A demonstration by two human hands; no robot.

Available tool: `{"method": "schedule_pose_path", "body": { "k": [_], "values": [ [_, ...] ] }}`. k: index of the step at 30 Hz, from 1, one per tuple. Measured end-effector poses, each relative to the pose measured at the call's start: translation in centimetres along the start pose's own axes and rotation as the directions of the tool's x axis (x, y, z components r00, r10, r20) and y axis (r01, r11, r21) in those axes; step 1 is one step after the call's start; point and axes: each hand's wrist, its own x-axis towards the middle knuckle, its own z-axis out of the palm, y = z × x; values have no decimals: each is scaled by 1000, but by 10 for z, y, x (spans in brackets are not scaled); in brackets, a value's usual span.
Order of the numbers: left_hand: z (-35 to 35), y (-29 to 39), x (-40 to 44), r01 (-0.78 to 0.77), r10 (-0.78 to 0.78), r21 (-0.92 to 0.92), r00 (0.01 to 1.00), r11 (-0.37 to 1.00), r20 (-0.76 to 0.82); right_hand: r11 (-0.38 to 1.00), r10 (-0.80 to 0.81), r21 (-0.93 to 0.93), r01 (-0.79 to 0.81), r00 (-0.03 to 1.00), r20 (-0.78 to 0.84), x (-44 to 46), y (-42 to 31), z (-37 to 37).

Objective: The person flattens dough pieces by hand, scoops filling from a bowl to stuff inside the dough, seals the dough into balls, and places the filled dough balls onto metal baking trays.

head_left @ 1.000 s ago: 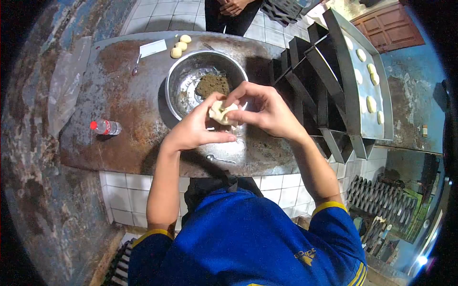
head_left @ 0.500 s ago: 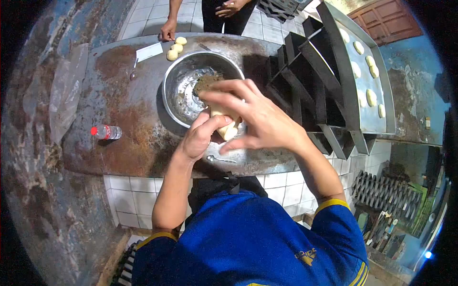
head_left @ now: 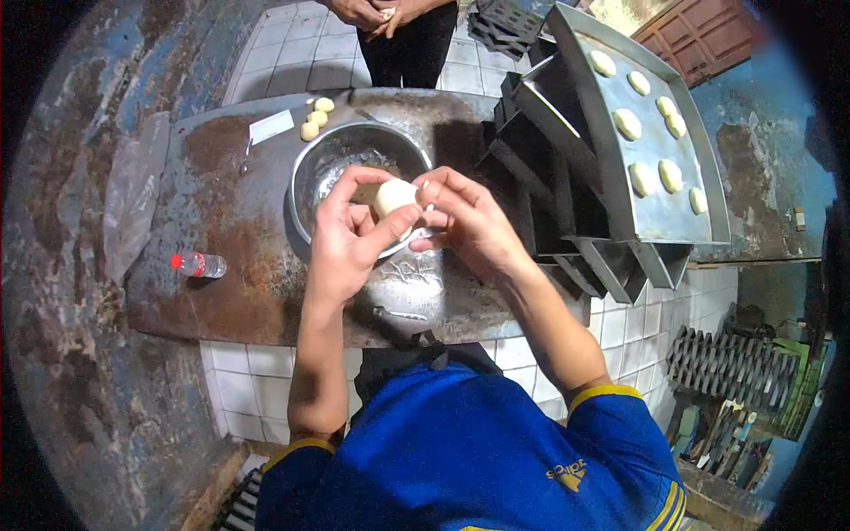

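Note:
A pale, rounded dough ball (head_left: pixel 394 197) is held above the near side of a metal bowl (head_left: pixel 298 196). My left hand (head_left: pixel 348 243) wraps it from the left, thumb across its lower side. From the right, the curled fingers of my right hand (head_left: pixel 474 223) press against the dough's edge; the exact contact is partly hidden. Dark, crumbly filling (head_left: pixel 382 163) shows inside the bowl behind my fingers. On the tabletop below my hands lies a spoon (head_left: pixel 400 315).
Several dough balls (head_left: pixel 317 119) sit beside a white card (head_left: pixel 271 126) at the table's far side. A red-capped bottle (head_left: pixel 199 265) lies at left. On the right, a tray (head_left: pixel 656 212) of dough pieces tops stacked metal pans (head_left: pixel 540 168). Another person's hands (head_left: pixel 376 13) are beyond the table.
My right hand has moved from above the dough to its right side, and its spread fingers have curled in. The dough now looks rounder. The other person's hand has left the table.

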Motion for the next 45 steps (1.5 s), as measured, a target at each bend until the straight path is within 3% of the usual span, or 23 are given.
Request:
{"method": "schedule_pose_path", "body": {
  "k": [2, 4, 5, 6, 8, 9, 10, 11, 13, 15, 17, 19, 21, 22, 26, 29, 30, 32, 33, 34, 36, 40, 45],
  "values": [
    [18, 16, -1, 49, -49, 86, 999, 995, 1, 994, 16, 111, -21, 999, 49, -6, 5, -11],
    [43, 24, 6, -72, 72, -31, 997, 997, -9, 956, 31, 281, -81, 984, 177, -21, 3, -21],
    [55, 36, 7, -159, 165, 164, 986, 973, -20, 920, -37, 389, -50, 976, 213, -26, 8, -27],
    [69, 38, 11, -233, 237, 142, 971, 962, -10, 871, -104, 491, -30, 964, 244, -34, 12, -30],
    [109, 51, 13, -205, 206, -76, 979, 976, 9, 804, -255, 584, 110, 952, 171, -53, 11, -32],
    [129, 61, 12, -184, 206, -226, 975, 957, 80, 811, -361, 517, 273, 930, 75, -59, 10, -30],
    [145, 66, 8, -123, 164, -257, 975, 959, 147, 794, -469, 431, 429, 883, -16, -66, 8, -29],
    [164, 68, 5, -175, 216, -264, 967, 948, 134, 772, -539, 339, 538, 837, -101, -74, 4, -38],
    [202, 70, -3, -219, 269, -333, 957, 917, 112, 710, -655, 104, 697, 707, -266, -90, -5, -58],
    [235, 63, -6, -296, 354, -304, 922, 906, 157, 645, -742, -76, 760, 599, -303, -101, -11, -88],
    [262, 60, -4, -360, 417, -270, 889, 893, 192, 643, -747, -85, 761, 599, -288, -117, -21, -112],
    [284, 63, -3, -462, 505, -231, 843, 857, 188, 730, -660, 17, 683, 712, -239, -153, -63, -112],
    [297, 75, -3, -528, 564, -204, 799, 824, 208, 782, -617, 26, 623, 779, -113, -184, -76, -137],
    [305, 80, -6, -553, 584, -191, 776, 811, 237, 799, -580, -137, 586, 810, 82, -195, -91, -154],
    [349, 75, -17, -606, 646, -224, 727, 763, 233, 673, -723, 13, 740, 661, -202, -213, -78, -172],
    [377, 56, -16, -620, 676, -349, 734, 703, 59, 588, -776, -349, 730, 630, 8, -219, -78, -208],
    [377, 51, -10, -634, 681, -340, 732, 694, 26, 625, -663, -399, 672, 726, 184, -232, -110, -215],
    [351, 47, 4, -703, 695, 136, 711, 698, 107, 669, -267, -546, 504, 849, 456, -260, -167, -232],
    [344, 45, 12, -704, 697, 331, 698, 628, 162, 408, -433, -684, 605, 788, 439, -267, -175, -239],
    [348, 43, 17, -709, 694, 357, 693, 608, 194, 491, -516, -735, 467, 836, 186, -279, -183, -235],
    [370, 39, 23, -730, 678, 298, 682, 615, 274, 598, -567, -619, 508, 815, 121, -283, -198, -234],
    [409, 41, 30, -719, 618, 236, 688, 654, 381, 373, -588, -757, 537, 767, 255, -281, -218, -239],
    [419, 29, 41, -733, 607, 180, 654, 656, 451, 218, -616, -810, 545, 721, 319, -279, -223, -256]
  ]
}}
